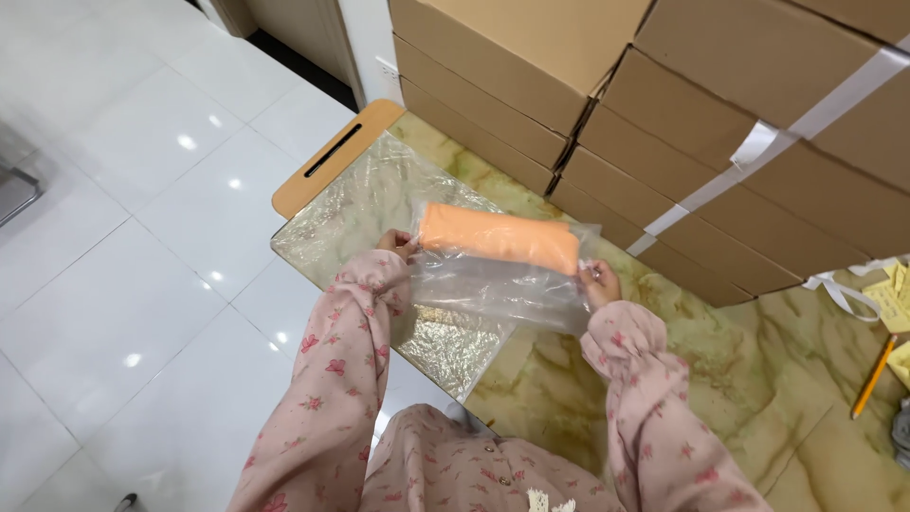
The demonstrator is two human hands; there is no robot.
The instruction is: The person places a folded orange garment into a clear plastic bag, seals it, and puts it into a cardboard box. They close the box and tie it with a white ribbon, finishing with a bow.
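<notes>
**Orange folded cloth in a clear plastic bag, held at both ends**

Head view: The orange folded cloth (500,237) lies inside a clear plastic bag (502,289), lifted just above the marbled green-and-cream surface (758,379) and stretched between the two hands. Holding the bag by its opposite ends likely keeps the film taut and the cloth lying flat along the top edge, with the slack part of the bag hanging below. The left hand (396,243) has its grip pinched closed on the bag's left end, next to the cloth's end. The right hand (601,282) has its grip closed on the bag's right edge, fingers curled over the film. Under the bag a stack of more clear plastic bags (379,199) is spread on the surface, beside a wooden board with a slot handle (332,156). Strapped cardboard boxes (682,123) stand stacked just behind. A pencil (873,376) lies well apart at the right.
</notes>
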